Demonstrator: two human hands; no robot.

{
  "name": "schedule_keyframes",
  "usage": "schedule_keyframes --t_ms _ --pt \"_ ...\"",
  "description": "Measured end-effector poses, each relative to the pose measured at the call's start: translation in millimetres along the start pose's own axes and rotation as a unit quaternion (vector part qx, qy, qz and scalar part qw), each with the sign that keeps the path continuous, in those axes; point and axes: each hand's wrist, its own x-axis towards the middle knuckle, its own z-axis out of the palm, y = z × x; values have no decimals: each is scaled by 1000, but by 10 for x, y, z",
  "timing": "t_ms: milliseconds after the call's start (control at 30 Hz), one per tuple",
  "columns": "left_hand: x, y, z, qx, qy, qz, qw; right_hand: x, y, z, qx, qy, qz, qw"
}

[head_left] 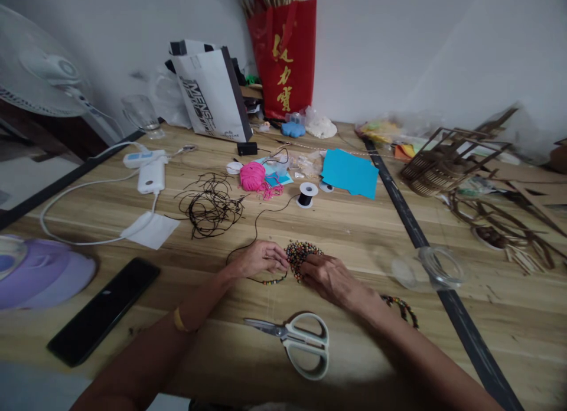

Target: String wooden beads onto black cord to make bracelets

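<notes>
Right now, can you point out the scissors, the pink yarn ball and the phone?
Scissors (287,335): head view, pivot area.
Pink yarn ball (252,176): head view, middle.
Phone (104,310): head view, dark screen.

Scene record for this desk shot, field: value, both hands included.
Left: left hand beside bead pile, near partly beaded cord; grip unclear
Right: right hand, fingers at pile's right side; grip unclear
Near edge: scissors, tips pointing left
Beyond pile: thread spool, pink yarn, blue sheets
Left side: phone, tangled black cord
Right side: beaded strands by right forearm
</notes>
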Motion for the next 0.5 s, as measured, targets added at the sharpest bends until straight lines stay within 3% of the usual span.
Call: schedule_keyframes --t_ms 500 --pt "7 27 32 31 19 -36 999 14 -32 107 -10 -1 -12 1000"
